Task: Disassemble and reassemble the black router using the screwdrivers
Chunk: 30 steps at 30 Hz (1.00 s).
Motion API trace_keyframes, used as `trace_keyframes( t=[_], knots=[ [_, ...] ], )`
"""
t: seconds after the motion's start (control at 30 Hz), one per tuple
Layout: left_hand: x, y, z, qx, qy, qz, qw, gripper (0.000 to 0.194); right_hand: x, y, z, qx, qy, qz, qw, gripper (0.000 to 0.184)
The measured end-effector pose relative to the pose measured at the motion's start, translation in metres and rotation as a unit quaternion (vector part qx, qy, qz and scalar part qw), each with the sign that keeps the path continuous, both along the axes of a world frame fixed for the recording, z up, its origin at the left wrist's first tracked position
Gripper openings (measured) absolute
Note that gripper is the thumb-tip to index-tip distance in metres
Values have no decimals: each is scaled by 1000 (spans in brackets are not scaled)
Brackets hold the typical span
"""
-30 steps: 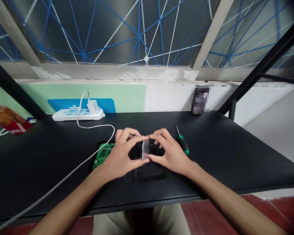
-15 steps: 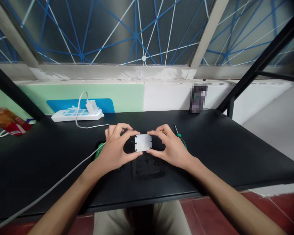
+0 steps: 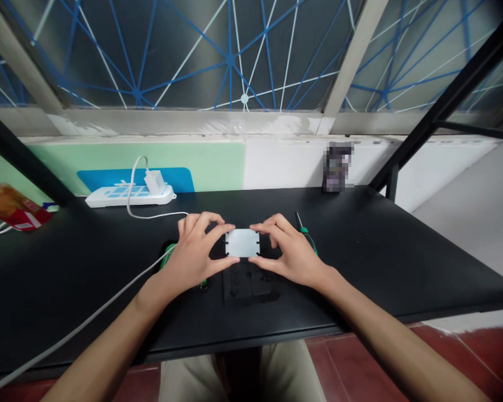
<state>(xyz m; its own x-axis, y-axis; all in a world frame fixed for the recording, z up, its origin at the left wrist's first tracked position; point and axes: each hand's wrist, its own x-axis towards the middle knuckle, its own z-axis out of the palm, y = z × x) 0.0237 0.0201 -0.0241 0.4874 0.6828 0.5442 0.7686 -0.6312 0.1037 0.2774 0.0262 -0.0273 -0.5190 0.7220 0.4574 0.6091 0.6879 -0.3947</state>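
A small flat silvery plate (image 3: pixel 242 243) with notches along its left and right edges is held up over the black table. My left hand (image 3: pixel 197 248) pinches its left corners between thumb and fingers. The right corners are gripped the same way by my right hand (image 3: pixel 291 248). Beneath the plate lies a black tray or mat (image 3: pixel 251 290) with moulded shapes, hard to make out. Partly covered by my left hand is a green object (image 3: pixel 167 255) in a black surround. Behind my right hand lies a green-handled screwdriver (image 3: pixel 303 229).
A white power strip (image 3: pixel 129 195) with a plugged-in charger (image 3: pixel 154 182) stands at the back left. Its white cable (image 3: pixel 88 324) crosses the table's left side. A bottle of orange-brown drink (image 3: pixel 14 206) lies far left. A pixelated object (image 3: pixel 336 167) leans against the back wall.
The plate has turned slightly, so its face looks wider and its left edge notches show more clearly. Both hands keep their pinch. The whole view has shifted a little.
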Motion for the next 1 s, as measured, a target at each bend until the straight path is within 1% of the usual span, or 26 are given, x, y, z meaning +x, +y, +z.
trace_keyframes(
  t=[0.33,0.5,0.77,1.0],
  knots=[
    [-1,0,-1,25,-3,-11,1000,47,2,2,-1,16,11,10,1000,51],
    [-1,-1,0,32,0,-16,999,50,3,2,0,22,10,17,1000,51],
    [-2,1,-2,17,-8,-15,1000,51,3,4,-3,23,11,21,999,53],
    [1,-1,-1,11,15,-2,1000,50,4,2,-4,17,13,21,1000,52]
  ],
)
